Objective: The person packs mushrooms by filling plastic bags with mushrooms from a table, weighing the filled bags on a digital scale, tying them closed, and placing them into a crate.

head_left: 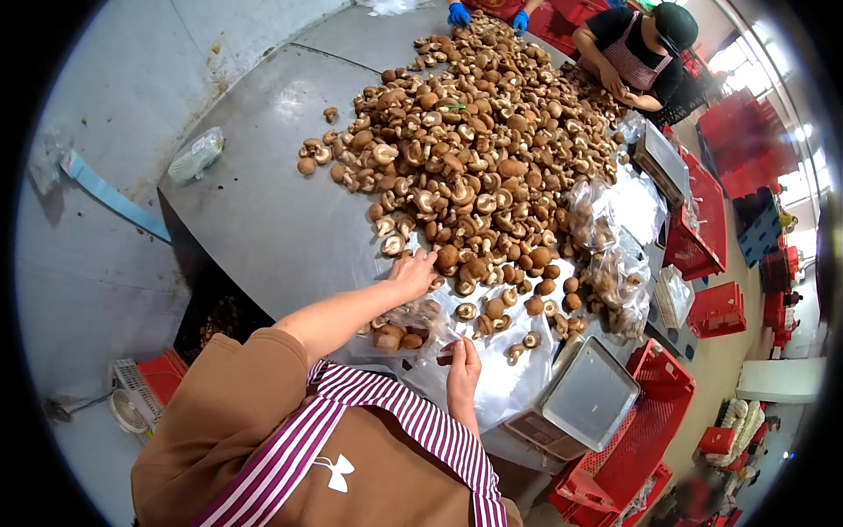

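Observation:
A large heap of brown shiitake mushrooms (492, 167) covers much of the metal table (281, 167). My left hand (413, 274) reaches to the heap's near edge, fingers apart and slightly bent against the mushrooms; its thumb side is partly hidden. One mushroom (437, 283) shows just under those fingertips. Below that arm lies a clear plastic bag (426, 338) with several mushrooms inside. My right hand (463, 373) pinches the bag's edge between thumb and fingers. Several loose mushrooms (496, 309) are scattered right of the bag, on clear plastic sheeting.
A weighing scale (590, 395) stands at the right edge, beside a red crate (645, 422). Filled plastic bags (619, 285) lie along the heap's right side. A person in a dark cap (674, 28) and blue-gloved hands (459, 15) are at the far side. A wrapped bundle (197, 155) lies left.

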Available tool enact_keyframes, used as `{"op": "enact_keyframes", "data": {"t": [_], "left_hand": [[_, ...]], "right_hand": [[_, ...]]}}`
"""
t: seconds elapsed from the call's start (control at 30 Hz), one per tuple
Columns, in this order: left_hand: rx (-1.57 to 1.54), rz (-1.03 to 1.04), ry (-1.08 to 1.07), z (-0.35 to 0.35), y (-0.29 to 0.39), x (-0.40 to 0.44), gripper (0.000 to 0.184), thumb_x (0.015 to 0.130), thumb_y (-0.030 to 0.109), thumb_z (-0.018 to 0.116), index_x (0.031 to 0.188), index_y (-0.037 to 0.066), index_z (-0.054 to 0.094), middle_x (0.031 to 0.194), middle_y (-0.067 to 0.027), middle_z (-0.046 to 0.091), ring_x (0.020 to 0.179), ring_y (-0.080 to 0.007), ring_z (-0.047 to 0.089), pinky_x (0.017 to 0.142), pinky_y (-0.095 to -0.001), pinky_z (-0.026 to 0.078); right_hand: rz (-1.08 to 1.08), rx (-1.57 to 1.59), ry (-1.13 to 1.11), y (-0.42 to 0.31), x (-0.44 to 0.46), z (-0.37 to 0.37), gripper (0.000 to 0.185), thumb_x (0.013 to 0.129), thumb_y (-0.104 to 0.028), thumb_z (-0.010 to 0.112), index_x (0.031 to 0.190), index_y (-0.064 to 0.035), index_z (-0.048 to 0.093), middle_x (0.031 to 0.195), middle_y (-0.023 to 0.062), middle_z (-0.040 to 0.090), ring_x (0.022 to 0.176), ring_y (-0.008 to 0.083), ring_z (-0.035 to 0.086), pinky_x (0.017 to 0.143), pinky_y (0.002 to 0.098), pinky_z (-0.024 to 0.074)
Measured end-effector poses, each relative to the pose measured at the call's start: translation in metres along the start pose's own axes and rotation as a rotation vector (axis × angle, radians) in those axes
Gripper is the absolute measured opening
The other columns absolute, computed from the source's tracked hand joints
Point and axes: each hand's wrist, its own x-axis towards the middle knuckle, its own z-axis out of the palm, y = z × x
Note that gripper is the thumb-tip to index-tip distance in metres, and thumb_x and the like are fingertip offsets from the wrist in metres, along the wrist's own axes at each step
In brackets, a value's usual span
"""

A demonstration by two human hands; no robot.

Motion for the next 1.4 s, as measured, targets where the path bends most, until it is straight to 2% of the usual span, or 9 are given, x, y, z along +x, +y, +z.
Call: {"op": "enact_keyframes", "data": {"t": [0.33, 0.57, 0.67, 0.7, 0.8, 0.9, 1.03, 1.23, 1.4], "left_hand": [[0.065, -0.125, 0.024, 0.018, 0.015, 0.006, 0.073, 0.072, 0.034, 0.08, 0.13, 0.007, 0.046, 0.124, -0.0223, 0.046, 0.097, -0.042, 0.063, 0.079, -0.0482, 0.055], [-0.232, -0.047, 0.274, 0.03, -0.014, 0.014, 0.042, 0.075, 0.022, 0.073, 0.111, 0.009, 0.056, 0.097, -0.0133, 0.06, 0.087, -0.0321, 0.063, 0.074, -0.0444, 0.051], [-1.379, -0.437, -0.088, -0.009, -0.012, 0.006, 0.027, 0.085, 0.026, 0.064, 0.107, 0.012, 0.059, 0.094, -0.0049, 0.062, 0.079, -0.0178, 0.06, 0.061, -0.0314, 0.049], [-1.771, -0.368, -0.272, -0.029, -0.017, -0.009, 0.035, 0.092, 0.035, 0.054, 0.118, 0.011, 0.058, 0.095, -0.0067, 0.063, 0.077, -0.0176, 0.06, 0.054, -0.0252, 0.046], [-2.168, -0.133, -0.565, -0.049, -0.037, -0.032, 0.057, 0.095, 0.047, 0.041, 0.135, 0.008, 0.05, 0.11, -0.013, 0.065, 0.086, -0.0241, 0.065, 0.053, -0.028, 0.051], [-2.17, -0.18, -0.436, -0.091, -0.014, -0.074, 0.068, 0.096, 0.054, 0.037, 0.142, 0.004, 0.044, 0.133, -0.0208, 0.056, 0.102, -0.0341, 0.066, 0.063, -0.0349, 0.059], [-2.254, -0.234, -0.279, -0.094, -0.039, -0.102, 0.06, 0.097, 0.049, 0.037, 0.139, 0.007, 0.048, 0.132, -0.0195, 0.057, 0.097, -0.033, 0.067, 0.055, -0.0335, 0.056], [-2.291, -0.253, 0.167, -0.106, -0.118, -0.183, 0.041, 0.093, 0.033, 0.049, 0.126, 0.01, 0.058, 0.114, -0.0148, 0.063, 0.078, -0.0224, 0.06, 0.053, -0.0263, 0.046], [-2.282, -0.667, 0.621, -0.045, -0.235, -0.28, 0.026, 0.089, 0.03, 0.057, 0.103, 0.008, 0.063, 0.098, -0.0166, 0.065, 0.075, -0.0225, 0.062, 0.054, -0.0326, 0.049]], "right_hand": [[-0.006, -0.005, -0.009, 0.002, -0.004, 0.0, 0.026, 0.105, -0.018, 0.046, 0.112, 0.0022, 0.061, 0.082, 0.0034, 0.061, 0.069, 0.0106, 0.058, 0.062, 0.0256, 0.0497], [0.017, 0.008, 0.019, 0.003, -0.013, -0.012, 0.031, 0.104, -0.02, 0.049, 0.12, 0.0038, 0.06, 0.086, 0.0037, 0.062, 0.072, 0.01, 0.058, 0.064, 0.0251, 0.049], [0.037, 0.004, 0.022, 0.007, -0.017, -0.017, 0.031, 0.104, -0.02, 0.049, 0.121, 0.0039, 0.06, 0.086, 0.0038, 0.062, 0.072, 0.0103, 0.058, 0.064, 0.0253, 0.0494], [0.037, 0.002, 0.006, 0.008, -0.019, -0.019, 0.031, 0.104, -0.02, 0.049, 0.121, 0.004, 0.059, 0.086, 0.0039, 0.061, 0.072, 0.0105, 0.059, 0.064, 0.0255, 0.0496], [0.045, 0.007, -0.002, 0.011, -0.019, -0.017, 0.03, 0.104, -0.019, 0.048, 0.119, 0.0046, 0.059, 0.084, 0.0037, 0.061, 0.071, 0.0105, 0.059, 0.063, 0.0257, 0.0501], [0.016, 0.0, -0.053, 0.012, -0.015, -0.014, 0.029, 0.104, -0.019, 0.047, 0.116, 0.0044, 0.06, 0.082, 0.0036, 0.06, 0.069, 0.0107, 0.059, 0.061, 0.0255, 0.0497], [-0.006, -0.047, -0.077, -0.001, -0.015, -0.005, 0.026, 0.104, -0.019, 0.047, 0.107, 0.0036, 0.061, 0.08, 0.0039, 0.06, 0.067, 0.0115, 0.058, 0.062, 0.0274, 0.0483], [-0.016, -0.169, -0.148, -0.012, -0.021, 0.005, 0.034, 0.105, -0.023, 0.043, 0.115, 0.0024, 0.063, 0.078, 0.0034, 0.056, 0.065, 0.0116, 0.055, 0.061, 0.027, 0.0458], [0.02, -0.226, -0.217, -0.017, -0.028, 0.02, 0.032, 0.105, -0.022, 0.042, 0.11, 0.0017, 0.062, 0.078, 0.0031, 0.054, 0.065, 0.0121, 0.055, 0.061, 0.0271, 0.0452]]}}
